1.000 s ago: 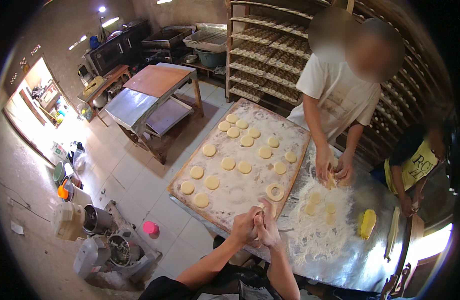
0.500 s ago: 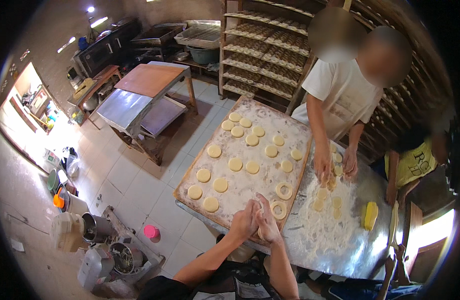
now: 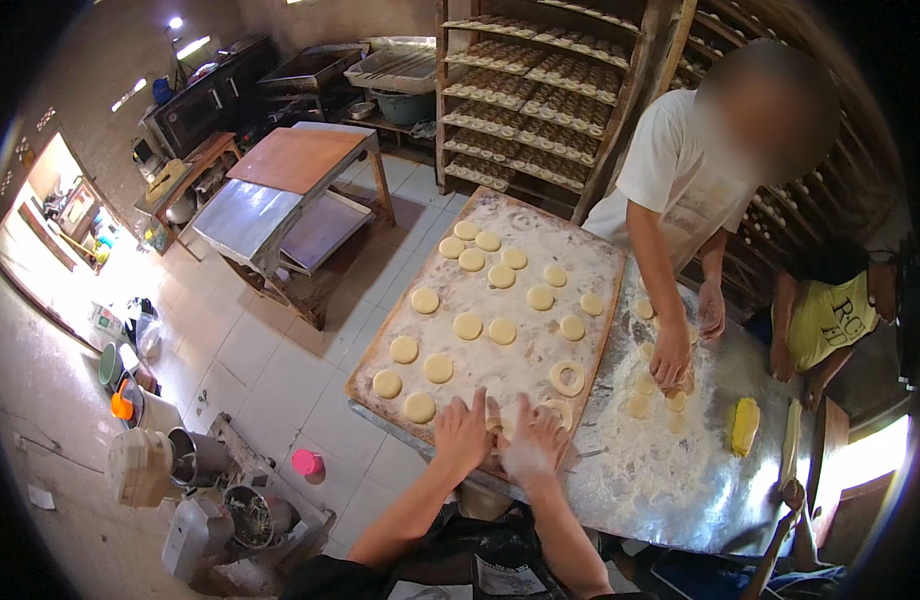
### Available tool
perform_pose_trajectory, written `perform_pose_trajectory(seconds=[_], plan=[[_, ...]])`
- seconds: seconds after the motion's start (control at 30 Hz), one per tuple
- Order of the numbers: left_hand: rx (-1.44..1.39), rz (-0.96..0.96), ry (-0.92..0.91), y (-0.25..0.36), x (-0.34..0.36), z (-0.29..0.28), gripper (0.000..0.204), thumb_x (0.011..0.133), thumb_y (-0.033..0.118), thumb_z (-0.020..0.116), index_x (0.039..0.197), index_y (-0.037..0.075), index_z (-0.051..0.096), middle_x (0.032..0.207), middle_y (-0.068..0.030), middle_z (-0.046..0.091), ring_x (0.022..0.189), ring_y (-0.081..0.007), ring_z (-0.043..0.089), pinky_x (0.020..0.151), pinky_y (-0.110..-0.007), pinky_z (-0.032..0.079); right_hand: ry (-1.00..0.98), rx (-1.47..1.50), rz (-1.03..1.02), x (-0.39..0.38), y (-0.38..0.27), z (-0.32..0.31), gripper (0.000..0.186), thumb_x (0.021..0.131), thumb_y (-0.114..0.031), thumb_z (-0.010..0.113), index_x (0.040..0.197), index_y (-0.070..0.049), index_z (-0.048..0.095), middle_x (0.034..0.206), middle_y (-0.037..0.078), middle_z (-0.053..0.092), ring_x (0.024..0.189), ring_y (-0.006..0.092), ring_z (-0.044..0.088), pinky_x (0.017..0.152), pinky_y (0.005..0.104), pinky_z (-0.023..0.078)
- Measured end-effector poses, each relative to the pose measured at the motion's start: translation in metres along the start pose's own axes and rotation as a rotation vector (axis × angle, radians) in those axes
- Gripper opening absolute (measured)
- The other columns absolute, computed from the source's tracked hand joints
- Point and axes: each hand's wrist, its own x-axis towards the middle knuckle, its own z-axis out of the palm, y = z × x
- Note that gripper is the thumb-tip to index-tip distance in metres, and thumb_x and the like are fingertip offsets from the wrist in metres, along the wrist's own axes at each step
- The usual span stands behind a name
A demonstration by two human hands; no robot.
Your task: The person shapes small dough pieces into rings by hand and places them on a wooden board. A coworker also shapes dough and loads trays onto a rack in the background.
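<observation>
My left hand (image 3: 462, 432) and my right hand (image 3: 534, 440) are at the near edge of a floured wooden board (image 3: 420, 260). Both have fingers stretched out, palms down, with a narrow gap between them. A small pale piece, perhaps dough, shows in that gap, too hidden to make out. Flat dough rounds (image 3: 438, 368) lie scattered over the board. At its right side is a dough ring (image 3: 567, 378); a second ring (image 3: 556, 408) is partly covered by my right fingers. The nearest round to my left hand is a dough disc (image 3: 419, 407).
Across the metal table (image 3: 620, 515), a co-worker's hand (image 3: 670, 358) touches dough pieces in loose flour. A yellow lump (image 3: 745, 428) lies to the right, near another person in a yellow shirt (image 3: 830, 320). Behind stands a rack (image 3: 530, 100) of loaded trays; left, another table (image 3: 280, 170).
My hands, pressed together before, have come apart and lowered onto the board with fingers extended. The co-worker leans farther in, one hand lower over the dough and the other drawn back.
</observation>
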Motion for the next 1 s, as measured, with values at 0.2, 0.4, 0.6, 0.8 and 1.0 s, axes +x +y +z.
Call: perform_pose_trajectory(seconds=[0.2,0.4,0.6,0.8,1.0], plan=[[0.018,-0.116,-0.017,0.005,-0.009,0.007,0.090,0.072,0.027,0.084,0.146,0.011,0.037,0.113,-0.0204,0.055,0.111,-0.0402,0.056,0.093,-0.051,0.044,0.055,-0.010,-0.078,-0.014,-0.001,0.023,0.082,0.076,-0.029,0.079,0.146,-0.015,0.039,0.124,0.017,0.047,0.118,0.0377,0.045,0.097,0.0537,0.032],[0.046,-0.158,-0.032,0.017,-0.004,0.000,0.082,0.077,0.027,0.080,0.145,0.008,0.039,0.114,-0.0210,0.056,0.108,-0.0407,0.058,0.090,-0.052,0.045,0.174,0.139,0.007,-0.003,0.051,-0.005,0.072,0.082,-0.030,0.073,0.145,-0.015,0.042,0.129,0.023,0.051,0.120,0.0440,0.047,0.099,0.0608,0.033],[-0.145,0.007,0.041,0.071,0.009,0.018,0.069,0.086,0.021,0.071,0.144,0.006,0.036,0.112,-0.0266,0.058,0.107,-0.0443,0.057,0.088,-0.051,0.046,0.305,0.215,0.447,0.026,0.223,-0.027,0.041,0.090,-0.030,0.065,0.124,-0.007,0.060,0.121,0.021,0.061,0.113,0.0406,0.056,0.097,0.0510,0.045],[-0.464,0.133,-0.131,0.168,0.033,0.071,0.049,0.097,0.020,0.061,0.138,-0.001,0.044,0.085,-0.0238,0.069,0.078,-0.0427,0.066,0.072,-0.048,0.052,0.076,0.255,0.258,0.052,0.261,-0.041,0.035,0.090,-0.025,0.069,0.114,-0.002,0.060,0.115,0.018,0.063,0.094,0.0388,0.065,0.085,0.0468,0.053],[-0.801,0.109,-0.242,0.234,0.026,0.071,0.036,0.099,0.026,0.067,0.115,-0.006,0.065,0.097,-0.0136,0.075,0.090,-0.0158,0.071,0.078,-0.031,0.056,-0.094,1.183,0.046,-0.002,0.275,-0.108,0.038,0.090,-0.006,0.073,0.120,-0.003,0.051,0.103,0.006,0.059,0.091,0.0168,0.063,0.077,0.0329,0.053]])
